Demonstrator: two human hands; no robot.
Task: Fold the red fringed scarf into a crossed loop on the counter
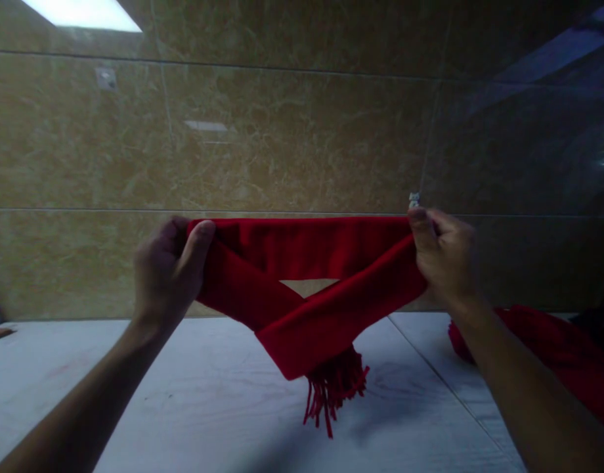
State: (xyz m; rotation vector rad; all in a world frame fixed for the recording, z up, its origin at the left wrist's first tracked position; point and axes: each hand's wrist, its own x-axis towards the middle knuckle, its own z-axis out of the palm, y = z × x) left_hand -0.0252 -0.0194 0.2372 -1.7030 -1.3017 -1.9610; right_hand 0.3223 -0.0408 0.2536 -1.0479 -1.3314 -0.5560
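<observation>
A red scarf [322, 246] is stretched in the air between my two hands, its top edge level. My left hand [171, 263] is closed on its upper left corner, thumb in front. On the other side my right hand [442, 253] pinches the upper right corner, thumb in front. Two folded lengths of the scarf slant down from the corners and cross at the lower middle, leaving a small triangular gap under the top band. A bunch of red fringe [334, 387] hangs below the crossing, above the table.
A whitish wood-grain table [194, 394] with a seam at right spans the bottom. More red cloth [543, 348] lies at the right, partly behind my forearm. Behind stands a glossy tan tiled wall [282, 144]. A small white cat-shaped figure [414, 199] shows just above my right thumb.
</observation>
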